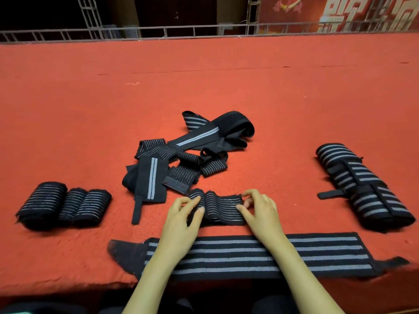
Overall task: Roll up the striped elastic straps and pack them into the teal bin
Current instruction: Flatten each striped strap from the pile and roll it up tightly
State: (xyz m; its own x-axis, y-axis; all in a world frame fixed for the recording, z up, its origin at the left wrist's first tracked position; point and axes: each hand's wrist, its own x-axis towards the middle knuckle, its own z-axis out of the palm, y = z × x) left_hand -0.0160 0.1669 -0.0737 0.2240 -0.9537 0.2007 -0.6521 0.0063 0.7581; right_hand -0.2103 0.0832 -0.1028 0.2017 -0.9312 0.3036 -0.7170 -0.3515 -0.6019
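A black strap with thin grey stripes (pixel 221 207) lies partly rolled on the red table, near the front. My left hand (pixel 184 218) pinches its left end and my right hand (pixel 258 210) pinches its right end. A wide flat strap (pixel 317 252) with broad grey stripes lies along the front edge, under both forearms. A loose pile of unrolled straps (pixel 181 152) sits just beyond my hands. Three rolled straps (pixel 63 203) lie at the left. Larger rolled straps (pixel 360 186) lie at the right. No teal bin is in view.
The red felt table (pixel 204 82) stretches far back to a metal railing (pixel 158 31). Its front edge (pixel 68 286) runs just below the flat strap. A red banner (pixel 340 12) hangs at the back right.
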